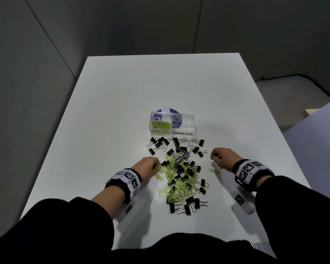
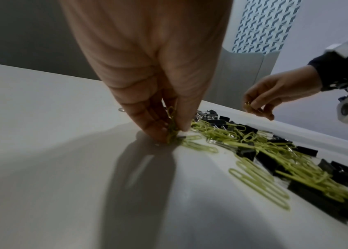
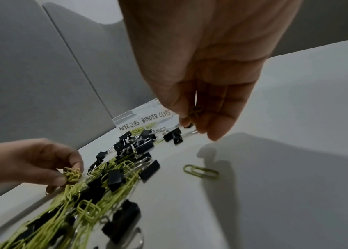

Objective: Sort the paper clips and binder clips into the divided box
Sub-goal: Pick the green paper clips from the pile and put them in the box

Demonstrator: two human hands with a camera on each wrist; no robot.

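Head view, we see white table (image 1: pixel 122 96), grey walls, left hand (image 1: pixel 146 164) pinching paper clips (image 1: pixel 158 168) at nine o'clock of pile (image 1: pixel 181 176), right hand (image 1: pixel 220 156) pinching a clip (image 3: pixel 195 112) at three.

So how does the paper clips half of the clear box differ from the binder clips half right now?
The paper clips compartment holds a small heap of green paper clips; the binder clips compartment holds no clips that show. The first is the left half in the head view, the second the right. Their handwritten labels differ: PAPER CLIPS against BINDER CLIPS. Both are clear-walled halves of one divided box, open on top.
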